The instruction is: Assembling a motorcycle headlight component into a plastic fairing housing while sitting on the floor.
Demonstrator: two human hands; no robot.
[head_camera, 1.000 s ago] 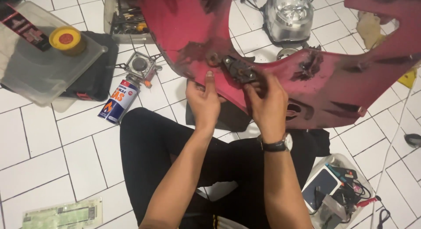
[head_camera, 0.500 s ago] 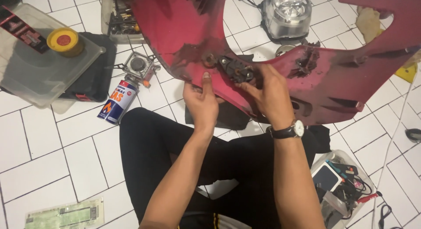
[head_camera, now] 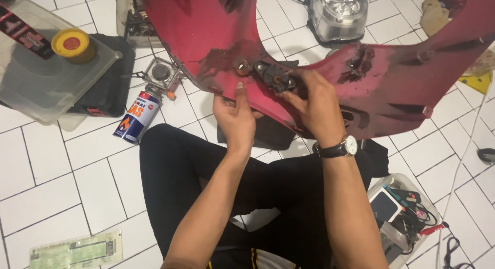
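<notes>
While the person sits cross-legged on the white tiled floor (head_camera: 62, 161), a big red scooter body panel (head_camera: 206, 27) rests across the lap, inner face up, likely so both hands can work on its small dark metal bracket (head_camera: 276, 76). The left hand (head_camera: 234, 117) props the panel's near edge from below, thumb pressed on the red surface just under a rusty round boss (head_camera: 242, 68); its grip is closed on that edge. The right hand (head_camera: 314, 104), a wristwatch (head_camera: 346, 146) on its wrist, has its fingertips pinched narrowly on the bracket, though I cannot tell whether they hold anything smaller. The panel's long axis runs left to right across the view, curving up and away at both ends; the bracket lies slanted along the middle dip. To the left lie a gas canister (head_camera: 136, 117) with a burner head (head_camera: 161, 73), and a clear plastic lid (head_camera: 49, 88) carrying a yellow tape roll (head_camera: 73, 45). A headlamp unit (head_camera: 337, 11) stands beyond.
</notes>
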